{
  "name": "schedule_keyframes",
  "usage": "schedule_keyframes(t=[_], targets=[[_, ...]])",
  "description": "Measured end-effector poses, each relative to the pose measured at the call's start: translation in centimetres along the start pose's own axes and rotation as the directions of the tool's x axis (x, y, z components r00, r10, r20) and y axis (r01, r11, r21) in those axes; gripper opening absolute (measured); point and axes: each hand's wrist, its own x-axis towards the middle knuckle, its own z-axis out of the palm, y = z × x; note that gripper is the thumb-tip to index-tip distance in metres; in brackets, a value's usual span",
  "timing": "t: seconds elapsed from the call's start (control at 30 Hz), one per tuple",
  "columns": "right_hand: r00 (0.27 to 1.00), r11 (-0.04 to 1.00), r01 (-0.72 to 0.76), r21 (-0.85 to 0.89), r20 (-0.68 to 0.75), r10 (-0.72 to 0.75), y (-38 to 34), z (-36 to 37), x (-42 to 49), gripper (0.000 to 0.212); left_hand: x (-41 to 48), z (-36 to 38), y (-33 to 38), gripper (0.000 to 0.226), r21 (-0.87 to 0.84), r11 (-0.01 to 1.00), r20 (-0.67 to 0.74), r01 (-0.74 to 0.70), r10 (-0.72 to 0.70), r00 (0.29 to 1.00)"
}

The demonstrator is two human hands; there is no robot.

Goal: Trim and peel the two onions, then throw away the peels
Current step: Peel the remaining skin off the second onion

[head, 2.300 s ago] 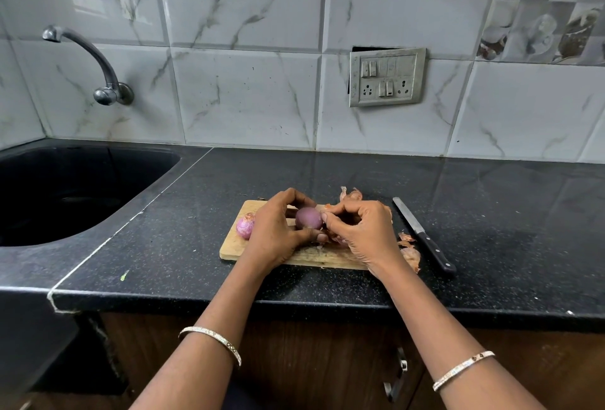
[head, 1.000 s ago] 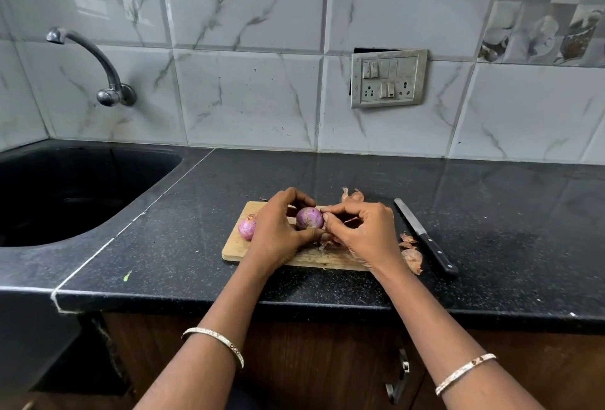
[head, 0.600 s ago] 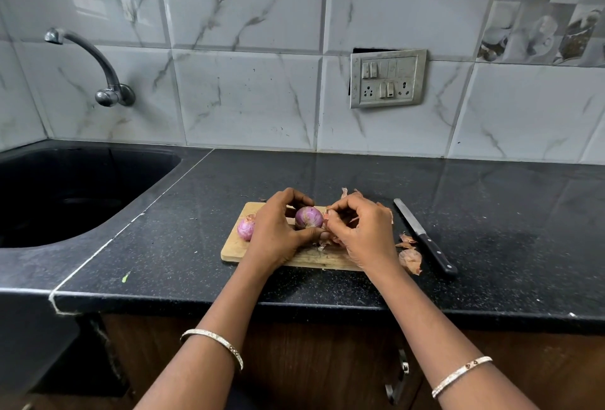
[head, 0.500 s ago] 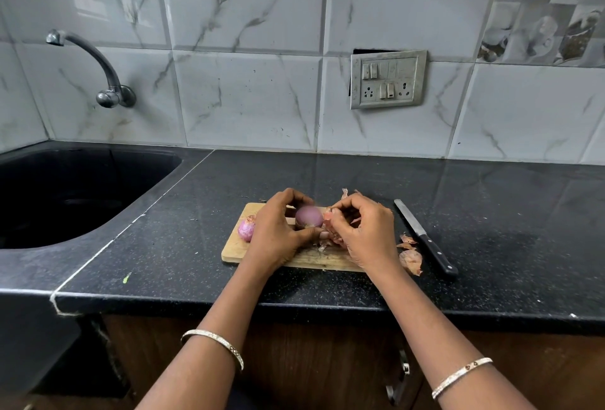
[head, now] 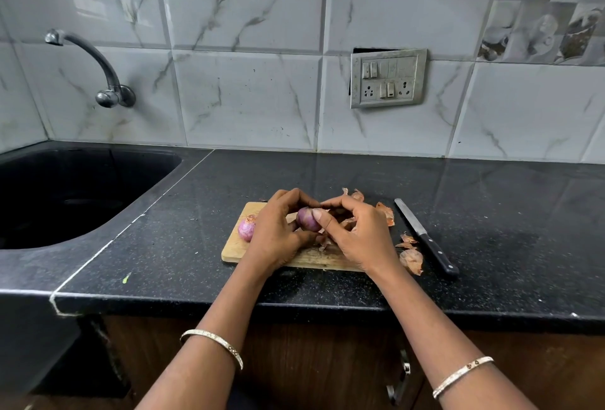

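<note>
Left hand: fingers curled round onion, above board's middle.
Right hand: thumb and fingers pinching same onion.
Second onion: on board, left end.
Peels: on table, right of board.
Knife: farther right of board.

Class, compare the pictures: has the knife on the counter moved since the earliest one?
No. The knife lies just where it lay, right of the cutting board, blade tip toward the wall's socket panel.
</note>
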Motion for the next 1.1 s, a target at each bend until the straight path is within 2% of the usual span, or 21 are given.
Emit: schedule_keyframes(t=[0.2,0.37,0.5,0.7,1.1], targets=[[0.999,0.999,-0.021,0.033,0.044,0.020,0.45,0.02,0.23,0.014,0.02,-0.05,0.12,0.053,-0.014,1.000,0.023,0.007,-0.007,1.000],[0.999,0.999,-0.029,-0.034,0.034,0.030,0.61,0.15,0.20,0.020,-0.08,0.02,-0.14,0.051,-0.101,0.993,0.005,0.055,-0.055,0.998],[0.999,0.998,-0.027,0.058,0.036,0.025,-0.01,-0.15,-0.01,0.020,0.04,0.04,-0.21,0.052,-0.075,0.995,-0.006,0.063,-0.064,0.998],[0.997,0.996,-0.050,0.071,0.064,0.045,0.27,-0.08,0.06,0.020,-0.04,0.06,-0.02,0.051,-0.064,0.995,0.017,0.077,-0.076,0.997],[0.998,0.999,-0.044,0.012,0.048,0.043,0.69,-0.11,0.21,0.019,-0.11,0.15,0.39,0.056,-0.127,0.982,0.026,0.138,-0.136,0.990]])
